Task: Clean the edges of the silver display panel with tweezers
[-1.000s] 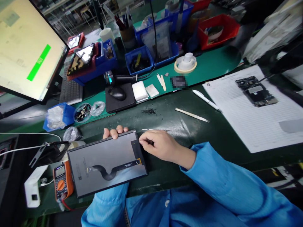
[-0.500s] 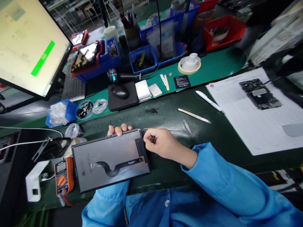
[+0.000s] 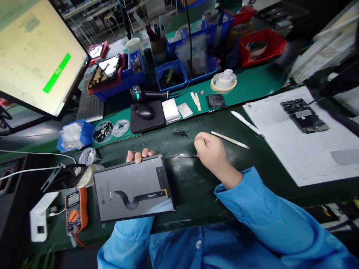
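Observation:
A grey tablet display panel [image 3: 134, 186] with a black flex cable on its back lies near the bench's front edge. My left hand [image 3: 140, 155] holds it from beneath, fingertips curled over its far edge. My right hand [image 3: 211, 152] is off the panel to the right, closed on thin metal tweezers [image 3: 183, 155] that lie on the dark green mat. Both arms wear blue sleeves.
An orange multimeter [image 3: 74, 210] sits left of the panel. A monitor [image 3: 36, 56] stands far left. A mouse [image 3: 143, 111] on its pad, blue bins [image 3: 169, 74], a white pen [image 3: 246, 123], a spudger [image 3: 230, 139] and a paper sheet [image 3: 303, 138] with a circuit board [image 3: 304, 115] fill the back and right.
My right hand left the panel's right corner, moved right and closed on the tweezers. The left hand kept hold of the panel.

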